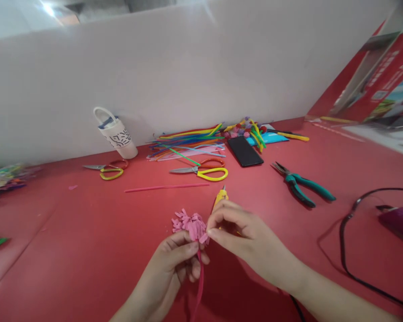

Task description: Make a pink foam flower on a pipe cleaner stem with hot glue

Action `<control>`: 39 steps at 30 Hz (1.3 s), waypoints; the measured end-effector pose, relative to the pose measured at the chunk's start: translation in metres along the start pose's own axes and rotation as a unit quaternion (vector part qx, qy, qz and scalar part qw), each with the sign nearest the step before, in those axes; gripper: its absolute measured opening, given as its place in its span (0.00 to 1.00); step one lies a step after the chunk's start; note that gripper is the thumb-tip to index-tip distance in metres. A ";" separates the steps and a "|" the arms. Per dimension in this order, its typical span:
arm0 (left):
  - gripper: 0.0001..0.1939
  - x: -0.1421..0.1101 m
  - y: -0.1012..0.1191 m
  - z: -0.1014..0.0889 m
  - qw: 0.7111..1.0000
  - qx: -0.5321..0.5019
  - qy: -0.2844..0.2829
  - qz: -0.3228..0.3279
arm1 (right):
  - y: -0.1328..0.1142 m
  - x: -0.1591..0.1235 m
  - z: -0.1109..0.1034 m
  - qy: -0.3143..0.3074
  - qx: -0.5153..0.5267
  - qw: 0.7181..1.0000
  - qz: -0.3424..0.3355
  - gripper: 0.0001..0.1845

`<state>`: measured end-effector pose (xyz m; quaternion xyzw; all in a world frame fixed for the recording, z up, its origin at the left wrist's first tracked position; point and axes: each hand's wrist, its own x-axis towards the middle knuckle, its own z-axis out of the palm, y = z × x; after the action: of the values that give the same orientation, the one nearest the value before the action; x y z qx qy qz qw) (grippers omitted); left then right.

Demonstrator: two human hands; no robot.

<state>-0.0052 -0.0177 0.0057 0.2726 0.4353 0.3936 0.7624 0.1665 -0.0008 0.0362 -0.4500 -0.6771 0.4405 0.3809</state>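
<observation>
My left hand (174, 264) is closed around the pink stem of a fringed pink paper flower (190, 224), holding it upright just above the red table (70, 250). My right hand (237, 232) pinches the flower's fringe at its right side, fingers pressed together. A yellow tool (220, 197), probably a glue gun, lies on the table just behind my right hand, partly hidden by it.
Two pairs of yellow-handled scissors (204, 171) (107, 170), a pink stick (166, 188), a bundle of coloured pipe cleaners (188, 143), a black phone (245, 151), green pliers (300, 184), a small white bag (117, 134), a black cable (345, 250) and a purple device (401, 221) lie about. A white wall (188, 71) closes the back.
</observation>
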 end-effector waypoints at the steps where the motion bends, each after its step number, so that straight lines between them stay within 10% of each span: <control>1: 0.02 0.000 0.000 0.000 1.000 0.008 -0.001 0.000 | 0.000 0.000 0.000 -0.004 -0.009 1.000 -0.004 0.09; 39: 0.04 -0.005 0.001 0.000 0.999 -0.010 -0.040 0.003 | 0.007 -0.010 0.008 0.067 -0.200 0.954 -0.212 0.11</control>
<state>-0.0074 -0.0211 0.0084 0.2817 0.4000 0.3893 0.7805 0.1644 -0.0105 0.0260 -0.3917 -0.8040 0.1737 0.4123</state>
